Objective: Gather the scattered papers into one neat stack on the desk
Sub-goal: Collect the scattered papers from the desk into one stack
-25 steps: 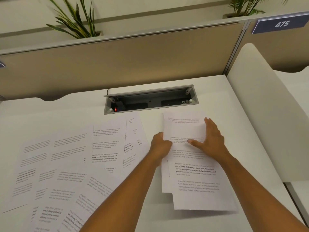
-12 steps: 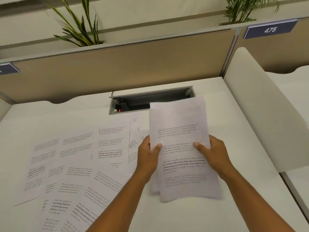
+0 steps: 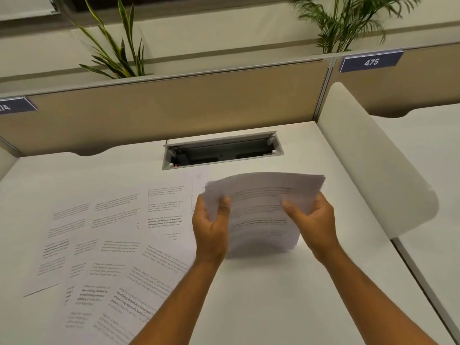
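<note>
A small bundle of printed sheets (image 3: 261, 210) stands nearly upright on its lower edge on the white desk (image 3: 286, 307), blurred by motion. My left hand (image 3: 211, 227) grips its left side and my right hand (image 3: 311, 217) grips its right side. To the left, several printed papers (image 3: 112, 232) lie spread flat and overlapping across the desk, some turned at angles. My left forearm hides part of the nearest sheets.
An open cable tray (image 3: 221, 151) is sunk into the desk just behind the held sheets. A beige partition (image 3: 174, 105) closes the back. A white curved divider (image 3: 368, 175) stands on the right. Plants (image 3: 117, 53) sit above the partition.
The sheets that lay flat under my hands were lifted, turned sideways and now stand on edge between both hands. The spread papers on the left have not moved.
</note>
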A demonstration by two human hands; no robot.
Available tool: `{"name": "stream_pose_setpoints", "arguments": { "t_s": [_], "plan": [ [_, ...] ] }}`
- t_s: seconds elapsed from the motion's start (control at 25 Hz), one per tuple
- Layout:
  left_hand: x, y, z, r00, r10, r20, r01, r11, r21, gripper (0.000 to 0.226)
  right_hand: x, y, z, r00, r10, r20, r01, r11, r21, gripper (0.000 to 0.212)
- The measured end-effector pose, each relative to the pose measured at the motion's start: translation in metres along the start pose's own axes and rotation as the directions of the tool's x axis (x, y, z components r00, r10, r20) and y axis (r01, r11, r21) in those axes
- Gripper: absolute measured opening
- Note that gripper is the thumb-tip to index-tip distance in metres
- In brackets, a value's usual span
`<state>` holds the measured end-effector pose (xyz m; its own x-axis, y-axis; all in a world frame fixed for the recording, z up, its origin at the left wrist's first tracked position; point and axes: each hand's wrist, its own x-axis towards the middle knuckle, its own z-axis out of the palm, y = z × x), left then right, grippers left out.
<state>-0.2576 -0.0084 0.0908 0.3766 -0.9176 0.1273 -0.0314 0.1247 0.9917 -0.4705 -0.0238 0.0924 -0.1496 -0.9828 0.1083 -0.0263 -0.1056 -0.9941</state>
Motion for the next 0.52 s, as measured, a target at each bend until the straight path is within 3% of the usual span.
{"name": "stream_pose_setpoints", "arguments": {
  "t_s": [0.12, 0.28, 0.4, 0.52],
  "plan": [
    [-0.019, -0.006, 0.001, 0.999, 0.014, 0.043, -0.013, 1.000, -0.026, 0.040, -0.014, 0.018, -0.001, 0.998, 0.058, 0.026, -0.057, 0.998, -0.011, 0.039],
    [-0.033, -0.006, 0.007, 1.000, -0.013, -0.029, 0.012, 0.999, -0.044, 0.028, -0.024, 0.023, 0.001, 0.996, 0.091, 0.002, -0.091, 0.996, -0.001, 0.028],
    [-0.036, -0.003, 0.007, 0.997, 0.054, -0.058, -0.055, 0.998, -0.006, 0.022, -0.029, 0.014, 0.004, 0.998, 0.053, -0.046, -0.053, 0.999, 0.007, 0.021],
    [-0.038, -0.001, 0.001, 0.991, 0.118, -0.060, -0.119, 0.993, -0.010, 0.028, -0.036, 0.013, 0.004, 1.000, 0.017, -0.011, -0.017, 1.000, 0.026, 0.031]
  ]
}}
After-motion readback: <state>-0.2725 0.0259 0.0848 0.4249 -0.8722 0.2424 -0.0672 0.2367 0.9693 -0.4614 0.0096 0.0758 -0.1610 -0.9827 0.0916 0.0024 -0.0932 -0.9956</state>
